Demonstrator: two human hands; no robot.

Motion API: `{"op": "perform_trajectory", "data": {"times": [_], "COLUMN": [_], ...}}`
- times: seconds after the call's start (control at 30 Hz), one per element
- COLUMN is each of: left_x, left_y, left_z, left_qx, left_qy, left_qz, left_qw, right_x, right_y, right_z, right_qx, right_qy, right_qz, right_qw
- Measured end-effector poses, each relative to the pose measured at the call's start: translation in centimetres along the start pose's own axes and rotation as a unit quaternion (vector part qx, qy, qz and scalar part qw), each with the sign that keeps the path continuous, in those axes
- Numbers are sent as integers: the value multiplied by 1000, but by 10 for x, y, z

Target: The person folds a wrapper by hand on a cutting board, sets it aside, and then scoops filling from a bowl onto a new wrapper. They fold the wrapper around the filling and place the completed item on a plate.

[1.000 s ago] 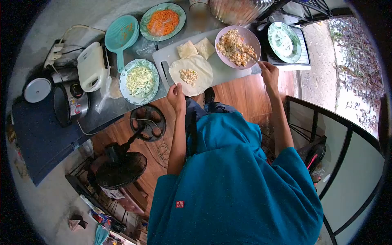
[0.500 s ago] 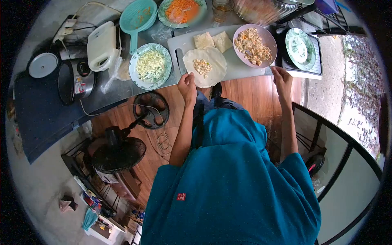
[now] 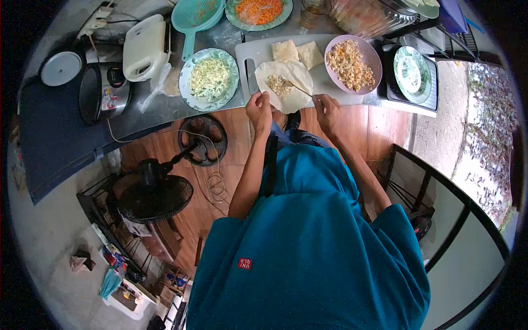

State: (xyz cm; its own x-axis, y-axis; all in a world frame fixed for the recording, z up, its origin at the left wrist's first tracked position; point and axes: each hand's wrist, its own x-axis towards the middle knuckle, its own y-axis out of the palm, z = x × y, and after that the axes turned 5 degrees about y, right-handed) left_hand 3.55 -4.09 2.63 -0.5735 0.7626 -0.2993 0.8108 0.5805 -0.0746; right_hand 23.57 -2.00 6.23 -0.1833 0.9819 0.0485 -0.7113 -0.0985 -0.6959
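A round, thin pastry wrapper [image 3: 300, 99] lies on the white cutting board [image 3: 248, 69], its near edge hanging past the counter. A small heap of chopped filling [image 3: 276, 84] sits on it. My left hand [image 3: 259, 111] pinches the wrapper's near left edge. In my right hand [image 3: 328, 114] is a spoon [image 3: 300, 88], closed in the fingers by its handle, with its tip in the heap. Two folded, filled wrappers [image 3: 285, 50] rest behind on the board. To the right, a pink bowl [image 3: 377, 58] holds more of the same filling.
Left of the board stands a plate of shredded cabbage [image 3: 210, 77]. Behind are a teal strainer [image 3: 190, 41], a plate of shredded carrot [image 3: 256, 11] and a glass [image 3: 314, 14]. A green-rimmed plate [image 3: 412, 74] is at right. A white sandwich maker [image 3: 146, 49] sits at left.
My right hand has moved left from beside the pink bowl to the wrapper, bringing the spoon onto the filling. My left hand stays at the wrapper's edge. The view has shifted slightly.
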Motion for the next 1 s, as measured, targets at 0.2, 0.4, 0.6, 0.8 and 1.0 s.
{"op": "perform_trajectory", "data": {"times": [0.2,0.4,0.6,0.8,1.0], "left_x": [6,10,10,6,13], "left_y": [1,-3,-3,-2,-2], "left_z": [14,25,25,17,30], "left_qx": [8,-14,-10,39,12], "left_qy": [45,5,10,38,21], "left_qz": [-8,-1,6,4,13], "left_qw": [999,1000,1000,999,1000], "right_x": [-3,-9,-6,-2,-9], "right_y": [0,4,0,-11,-1], "right_z": [7,4,7,23,0], "right_qx": [-22,-20,22,93,153], "right_qy": [5,4,2,121,131], "right_qz": [20,-8,-47,-16,-13], "right_qw": [1000,1000,999,988,979]}}
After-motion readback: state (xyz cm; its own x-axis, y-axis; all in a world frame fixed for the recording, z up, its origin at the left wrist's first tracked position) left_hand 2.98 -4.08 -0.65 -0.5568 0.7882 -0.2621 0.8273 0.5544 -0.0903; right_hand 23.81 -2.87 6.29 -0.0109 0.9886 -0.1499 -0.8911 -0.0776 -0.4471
